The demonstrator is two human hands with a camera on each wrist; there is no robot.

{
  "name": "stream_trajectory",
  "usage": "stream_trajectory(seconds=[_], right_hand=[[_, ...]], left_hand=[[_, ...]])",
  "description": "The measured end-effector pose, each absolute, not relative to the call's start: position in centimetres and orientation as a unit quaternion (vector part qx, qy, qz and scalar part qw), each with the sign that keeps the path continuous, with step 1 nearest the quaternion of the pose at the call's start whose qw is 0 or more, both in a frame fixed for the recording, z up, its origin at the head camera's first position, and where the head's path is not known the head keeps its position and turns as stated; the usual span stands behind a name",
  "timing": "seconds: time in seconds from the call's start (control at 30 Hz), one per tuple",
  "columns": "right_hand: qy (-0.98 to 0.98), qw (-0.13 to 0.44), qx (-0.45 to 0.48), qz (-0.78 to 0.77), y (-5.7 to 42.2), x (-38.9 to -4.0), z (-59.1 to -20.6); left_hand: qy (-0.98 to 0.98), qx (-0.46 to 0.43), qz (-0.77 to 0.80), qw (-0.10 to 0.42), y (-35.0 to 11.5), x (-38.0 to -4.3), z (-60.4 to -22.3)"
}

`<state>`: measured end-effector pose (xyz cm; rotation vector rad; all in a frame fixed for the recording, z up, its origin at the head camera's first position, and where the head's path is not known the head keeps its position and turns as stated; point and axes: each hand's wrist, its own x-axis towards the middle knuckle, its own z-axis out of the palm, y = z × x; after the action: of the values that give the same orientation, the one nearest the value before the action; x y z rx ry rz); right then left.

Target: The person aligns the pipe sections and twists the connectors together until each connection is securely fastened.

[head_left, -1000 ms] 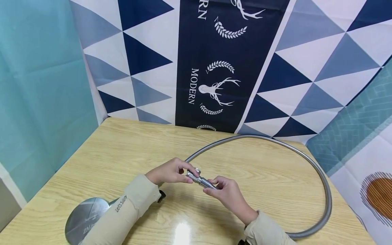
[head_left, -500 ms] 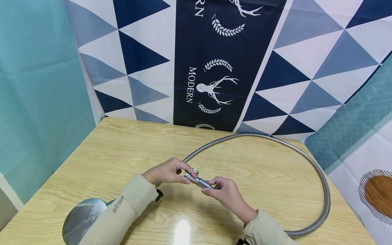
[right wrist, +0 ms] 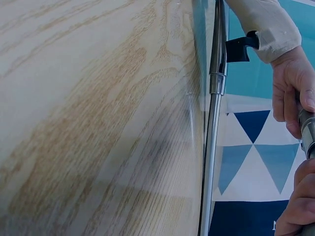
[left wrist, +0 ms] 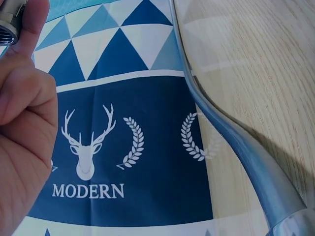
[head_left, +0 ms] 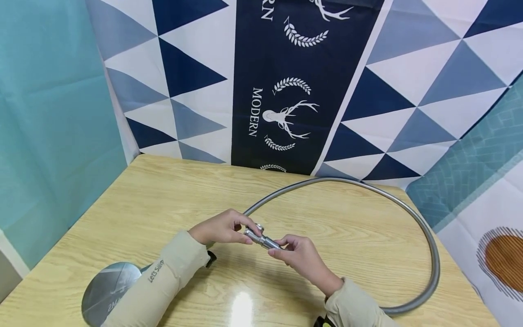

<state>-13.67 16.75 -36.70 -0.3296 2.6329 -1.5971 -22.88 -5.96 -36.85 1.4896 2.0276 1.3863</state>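
Observation:
In the head view a small chrome fitting (head_left: 254, 234) with a round knob (head_left: 259, 227) on its side is held just above the table between both hands. My left hand (head_left: 222, 227) pinches its upper left end between thumb and fingers. My right hand (head_left: 300, 256) grips the metal piece at the lower right end, partly hidden by the fingers. The left wrist view shows the threaded open end of the fitting (left wrist: 10, 22) beside my left fingers. A round shower head (head_left: 108, 288) lies at lower left, partly covered by the left sleeve.
A metal shower hose (head_left: 426, 227) loops over the right half of the wooden table (head_left: 175, 190). It joins the shower head's handle (right wrist: 219, 44) at a collar in the right wrist view. A patterned cloth (head_left: 200, 77) hangs behind the table.
Both hands and the fitting stay almost in place, with slight finger movement of the right hand on the metal piece. The head view has shifted a little.

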Motion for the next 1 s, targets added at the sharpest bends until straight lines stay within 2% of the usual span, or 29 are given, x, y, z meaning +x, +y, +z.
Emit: stream_trajectory(seconds=[0.5,1.0], right_hand=[[0.854,0.042,-0.101,-0.508,16.51,-13.6,-36.46],[0.859,0.064,-0.148,-0.487,16.38,-13.96,-36.24]], left_hand=[[0.702,0.513,0.474,0.138,-6.11,-22.83,-36.71],[0.705,0.521,0.466,0.119,-6.77,-22.69,-36.88]])
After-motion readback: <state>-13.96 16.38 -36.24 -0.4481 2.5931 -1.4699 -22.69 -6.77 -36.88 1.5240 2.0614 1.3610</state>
